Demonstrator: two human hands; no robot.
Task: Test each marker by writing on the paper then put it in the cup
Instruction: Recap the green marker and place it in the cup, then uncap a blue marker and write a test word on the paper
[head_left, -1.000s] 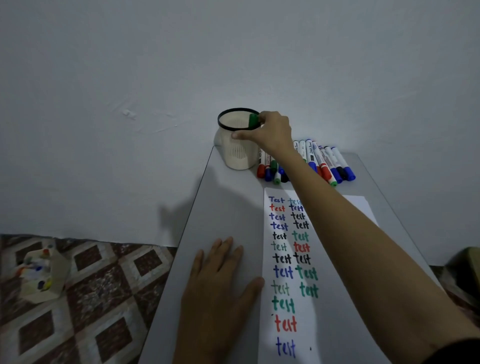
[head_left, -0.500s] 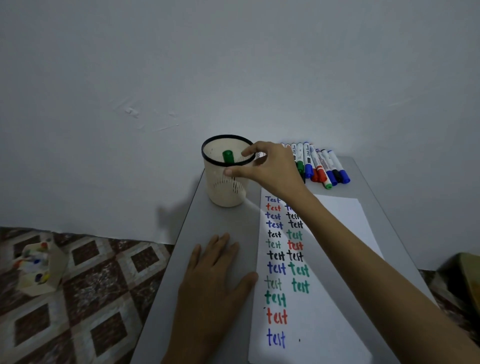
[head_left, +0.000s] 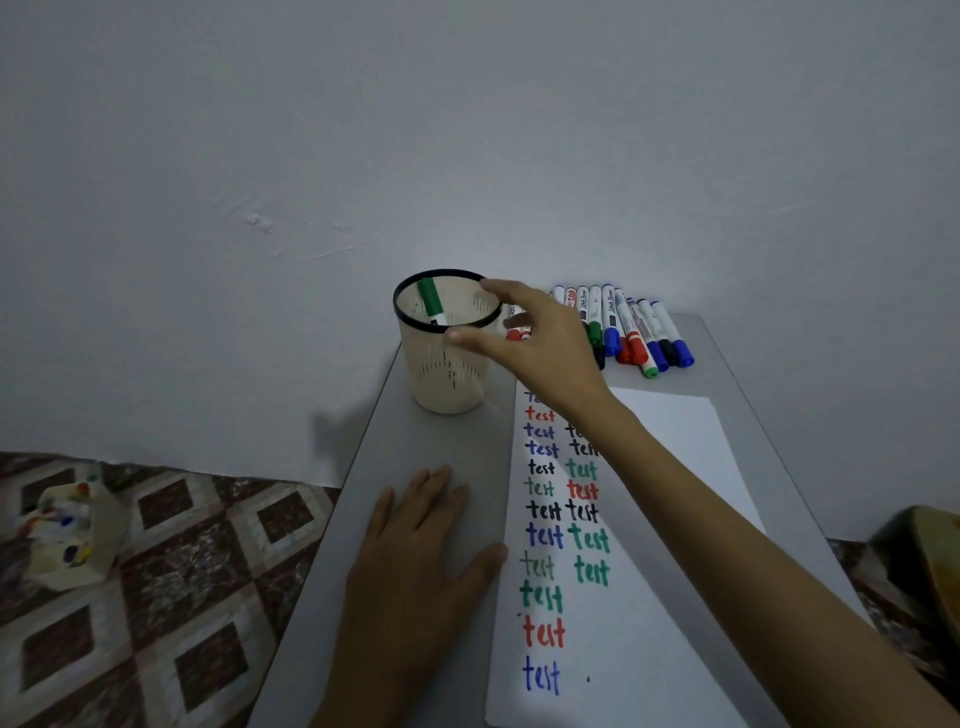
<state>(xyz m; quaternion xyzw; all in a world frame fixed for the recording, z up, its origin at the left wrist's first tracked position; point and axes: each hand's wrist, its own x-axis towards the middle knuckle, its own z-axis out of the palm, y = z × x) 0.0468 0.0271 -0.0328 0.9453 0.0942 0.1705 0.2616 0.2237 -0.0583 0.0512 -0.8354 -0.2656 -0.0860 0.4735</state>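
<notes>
The empty, released right hand (head_left: 545, 353) is hovering beside the mesh cup (head_left: 447, 379) at the desk's (head_left: 426, 447) far-left corner; bumping it could topple it off.

Right hand (head_left: 540, 347) partly hides markers (head_left: 514, 334)

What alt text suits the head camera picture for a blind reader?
A green marker leans inside a cream mesh cup; the right hand hovers open beside its rim. The left hand lies flat beside paper bearing coloured "test" words.
</notes>
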